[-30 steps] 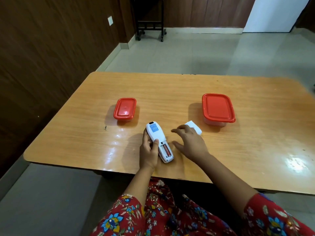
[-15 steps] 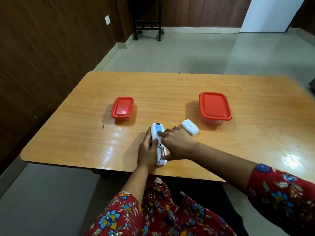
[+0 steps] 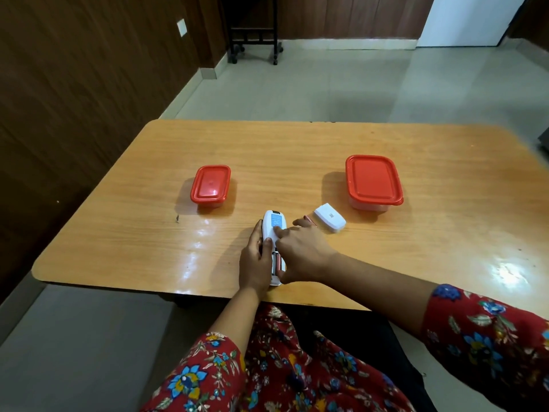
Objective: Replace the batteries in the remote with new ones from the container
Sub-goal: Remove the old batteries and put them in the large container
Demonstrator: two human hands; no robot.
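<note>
The white remote [image 3: 274, 226] lies back-up on the table near the front edge. Its battery compartment [image 3: 277, 261] is uncovered and a red battery shows inside. My left hand [image 3: 255, 264] grips the remote's left side, thumb on its back. My right hand [image 3: 306, 254] lies over the remote from the right, forefinger on the blue label and thumb at the compartment's lower end. The white battery cover [image 3: 329, 218] lies just right of my fingers. A small red object [image 3: 310, 220] shows by my fingertips; I cannot tell whether it is held.
A small red-lidded container [image 3: 211, 185] stands behind the remote to the left, a larger one [image 3: 373, 179] to the right; both are shut. The wooden table [image 3: 297, 150] has a wood-panelled wall at left and tiled floor beyond. A black wheeled stand [image 3: 255, 40] is far back.
My right hand left the battery cover on the table and moved left onto the remote, its thumb reaching the open compartment. My left hand has kept its hold on the remote.
</note>
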